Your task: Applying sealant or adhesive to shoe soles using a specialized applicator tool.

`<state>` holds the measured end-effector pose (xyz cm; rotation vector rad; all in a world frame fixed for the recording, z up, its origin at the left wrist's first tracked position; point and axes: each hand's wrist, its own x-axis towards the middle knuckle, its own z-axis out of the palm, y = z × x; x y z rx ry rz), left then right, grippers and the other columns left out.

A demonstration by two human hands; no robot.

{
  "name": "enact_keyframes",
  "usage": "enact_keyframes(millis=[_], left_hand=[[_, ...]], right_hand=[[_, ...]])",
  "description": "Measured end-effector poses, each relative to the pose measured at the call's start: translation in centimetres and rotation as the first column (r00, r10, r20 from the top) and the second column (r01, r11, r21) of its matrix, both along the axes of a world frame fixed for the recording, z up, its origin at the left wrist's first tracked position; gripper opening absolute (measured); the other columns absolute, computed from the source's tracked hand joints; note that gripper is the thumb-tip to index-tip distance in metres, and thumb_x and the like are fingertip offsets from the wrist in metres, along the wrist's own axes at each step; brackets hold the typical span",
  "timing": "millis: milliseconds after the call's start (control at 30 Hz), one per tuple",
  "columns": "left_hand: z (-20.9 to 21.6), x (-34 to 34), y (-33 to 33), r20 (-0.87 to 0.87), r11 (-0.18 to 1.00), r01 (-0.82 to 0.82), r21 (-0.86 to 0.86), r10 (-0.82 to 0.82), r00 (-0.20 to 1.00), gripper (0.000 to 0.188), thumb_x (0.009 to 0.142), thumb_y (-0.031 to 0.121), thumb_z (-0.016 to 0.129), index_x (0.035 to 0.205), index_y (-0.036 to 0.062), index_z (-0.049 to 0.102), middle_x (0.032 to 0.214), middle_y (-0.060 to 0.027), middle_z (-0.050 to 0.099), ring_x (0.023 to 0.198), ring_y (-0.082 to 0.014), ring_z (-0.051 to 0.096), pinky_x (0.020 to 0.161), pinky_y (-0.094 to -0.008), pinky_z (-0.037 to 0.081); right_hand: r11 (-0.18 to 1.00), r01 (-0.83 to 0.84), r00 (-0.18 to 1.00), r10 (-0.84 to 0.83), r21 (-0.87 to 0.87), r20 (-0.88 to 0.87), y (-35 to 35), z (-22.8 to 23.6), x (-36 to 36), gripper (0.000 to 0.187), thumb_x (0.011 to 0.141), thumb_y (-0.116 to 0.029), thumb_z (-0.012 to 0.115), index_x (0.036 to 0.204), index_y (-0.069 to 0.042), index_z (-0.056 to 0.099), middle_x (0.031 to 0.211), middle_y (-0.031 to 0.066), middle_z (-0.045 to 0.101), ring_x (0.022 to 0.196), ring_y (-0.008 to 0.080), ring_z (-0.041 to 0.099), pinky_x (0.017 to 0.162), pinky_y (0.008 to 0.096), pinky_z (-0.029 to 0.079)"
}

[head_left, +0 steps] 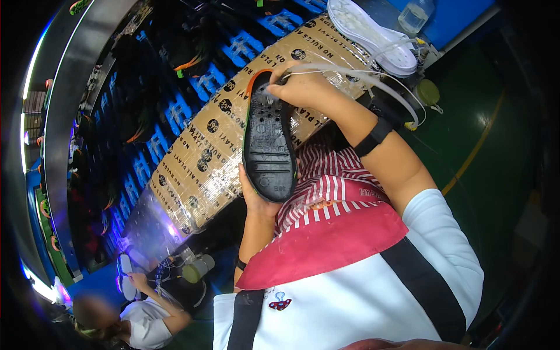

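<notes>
A black shoe sole (269, 146) with an orange and green rim lies tilted in front of me, its hollow inner side up. My left hand (261, 201) supports it from below at the heel, fingers mostly hidden under it. Over the toe end, my right hand (303, 87) is closed on a slim tool with a pale, blurred, brush-like tip. A white tube (373, 77) runs from this hand and loops off to the right. The tool's tip is at the sole's inner surface.
A cardboard-covered bench (198, 163) runs beside the sole. At its far end are a white sole (373, 36), a clear bottle (415, 16) and a greenish container (427, 92). Blue racks (175, 114) stand to the left. A co-worker (146, 318) handles a sole at lower left.
</notes>
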<state>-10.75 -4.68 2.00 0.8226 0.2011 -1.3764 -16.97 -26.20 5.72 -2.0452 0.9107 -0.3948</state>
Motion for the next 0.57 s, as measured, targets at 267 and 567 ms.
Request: enact_keyframes(millis=[267,567], left_hand=[[0.0,0.0,-0.2,0.016,0.998,-0.056,0.021,0.056,0.998,0.077,0.085,0.067,0.023,0.126,0.0067,0.047,0.106,-0.0261,0.059,0.072,-0.0375,0.063,0.052,-0.041,0.052],[0.4,1.6,1.8,-0.071,0.943,0.064,-0.325,-0.092,0.993,0.085,0.081,0.075,0.023,0.135,0.0125,0.041,0.121,-0.0212,0.054,0.095,-0.04,0.06,0.075,-0.0511,0.05]], right_hand=[[0.735,-0.456,0.856,0.517,-0.502,-0.02,5.1,0.9,-1.2,0.024,0.072,-0.019,0.07,0.087,-0.001,0.065,0.079,0.0171,0.064,0.076,0.0338,0.062,0.069,0.0401,0.05],[0.91,-0.221,0.554,-0.178,0.35,0.813,-1.3,1.0,-5.3,0.034,0.084,-0.025,0.065,0.116,-0.014,0.06,0.104,0.0119,0.065,0.087,0.0278,0.064,0.08,0.0326,0.049]])
